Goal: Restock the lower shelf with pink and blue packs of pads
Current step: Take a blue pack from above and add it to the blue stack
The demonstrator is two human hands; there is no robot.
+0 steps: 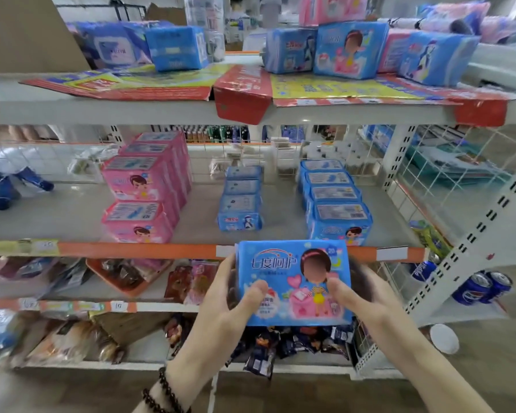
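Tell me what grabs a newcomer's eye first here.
The blue pack held front and centre by the left hand and right hand, just below the shelf edge. Behind it on that shelf: a pink stack at left and two blue rows, middle and right.

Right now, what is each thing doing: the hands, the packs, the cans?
Left hand: gripping the held blue pack.
Right hand: gripping it too.
Held blue pack: upright, off the shelf.
Pink packs: stacked, in a row.
Blue packs: shelved in a row.
Cans: lying down.
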